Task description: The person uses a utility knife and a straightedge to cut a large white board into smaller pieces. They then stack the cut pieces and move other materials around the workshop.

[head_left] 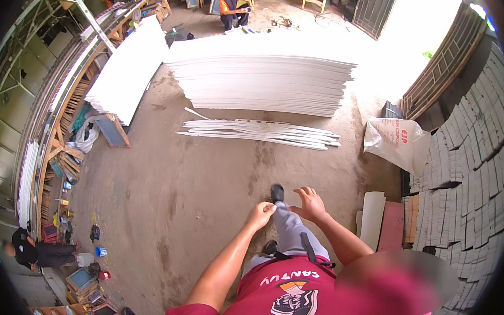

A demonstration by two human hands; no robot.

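Observation:
My left hand (261, 215) is held out in front of my body, fingers curled into a pinch. A tiny white spot shows at its fingertips, too small to name. To its right, my right hand (311, 204) is open, its fingers spread and bent, with nothing seen in it. Both hands hang over my forward leg in grey trousers (291, 230) and my dark shoe (277, 192). Beyond them, a bundle of long white strips (262, 133) lies on the concrete floor (207, 183), in front of a tall stack of white sheets (259, 82). Neither hand touches these.
Another stack of white sheets (134, 66) stands at the left. On the right are a white sack (394, 143), leaning boards (373, 219) and piled grey bundles (468, 202). One person (234, 7) sits at the back; another (38, 251) is at far left near paint containers (100, 251).

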